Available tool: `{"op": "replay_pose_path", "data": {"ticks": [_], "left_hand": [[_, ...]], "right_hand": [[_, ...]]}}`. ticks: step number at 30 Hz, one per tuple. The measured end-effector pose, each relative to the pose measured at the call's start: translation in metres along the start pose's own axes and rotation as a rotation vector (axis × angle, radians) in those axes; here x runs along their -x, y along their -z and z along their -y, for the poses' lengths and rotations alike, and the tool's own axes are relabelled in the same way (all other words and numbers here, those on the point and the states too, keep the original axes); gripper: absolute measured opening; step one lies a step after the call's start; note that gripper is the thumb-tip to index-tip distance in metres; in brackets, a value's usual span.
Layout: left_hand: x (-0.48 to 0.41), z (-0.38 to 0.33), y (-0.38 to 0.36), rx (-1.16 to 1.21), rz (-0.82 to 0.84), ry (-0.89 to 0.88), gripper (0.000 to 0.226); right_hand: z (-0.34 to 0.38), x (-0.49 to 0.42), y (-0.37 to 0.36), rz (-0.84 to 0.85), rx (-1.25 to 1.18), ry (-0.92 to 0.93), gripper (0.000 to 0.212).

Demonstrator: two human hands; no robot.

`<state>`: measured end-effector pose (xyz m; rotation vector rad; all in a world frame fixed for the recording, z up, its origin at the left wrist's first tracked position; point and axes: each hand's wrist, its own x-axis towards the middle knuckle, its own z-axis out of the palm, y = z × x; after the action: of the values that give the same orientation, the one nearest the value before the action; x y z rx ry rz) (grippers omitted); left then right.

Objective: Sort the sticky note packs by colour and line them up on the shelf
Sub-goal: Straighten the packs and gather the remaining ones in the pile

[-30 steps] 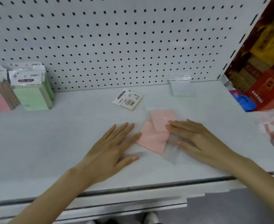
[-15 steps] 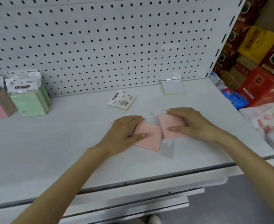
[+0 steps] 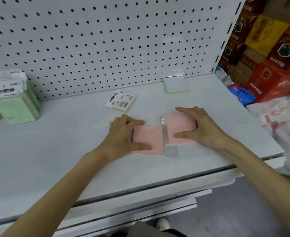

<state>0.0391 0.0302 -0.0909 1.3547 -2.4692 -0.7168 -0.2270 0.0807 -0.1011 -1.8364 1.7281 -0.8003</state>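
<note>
As hands (image 3: 122, 134) (image 3: 205, 128) grip 2 square pink packs (image 3: 149, 140) (image 3: 180, 125), glossy film (image 3: 171, 151), white shelf (image 3: 55, 151).

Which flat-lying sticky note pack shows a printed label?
The pale yellow plastic-wrapped pack; the left pink pack, right pink pack and green-edged pack look blank.

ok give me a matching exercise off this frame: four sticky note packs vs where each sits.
1 left pink pack
2 cream pack
3 green stack
4 single green pack

a by the pegboard, back right
b far left of the shelf, upright
c gripped by the left hand
d flat, label up, untouched

Pairs: 1-c, 2-d, 3-b, 4-a
</note>
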Motion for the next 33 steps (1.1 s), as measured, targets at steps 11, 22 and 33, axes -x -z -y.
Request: {"op": "replay_pose_path", "data": {"ticks": [11, 22, 33], "left_hand": [[-0.01, -0.023, 0.014, -0.242, 0.257, 0.129, 0.069], [0.034, -0.032, 0.007, -0.054, 0.064, 0.212, 0.071], [0.101, 0.055, 0.055, 1.049, -0.218, 0.538, 0.02]], "right_hand": [[0.014, 0.005, -0.011, -0.338, -0.175, -0.118, 0.067], [0.062, 0.02, -0.049, -0.597, -0.767, -0.3, 0.061], [0.134, -0.002, -0.113, -0.244, -0.823, -0.28, 0.052]]}}
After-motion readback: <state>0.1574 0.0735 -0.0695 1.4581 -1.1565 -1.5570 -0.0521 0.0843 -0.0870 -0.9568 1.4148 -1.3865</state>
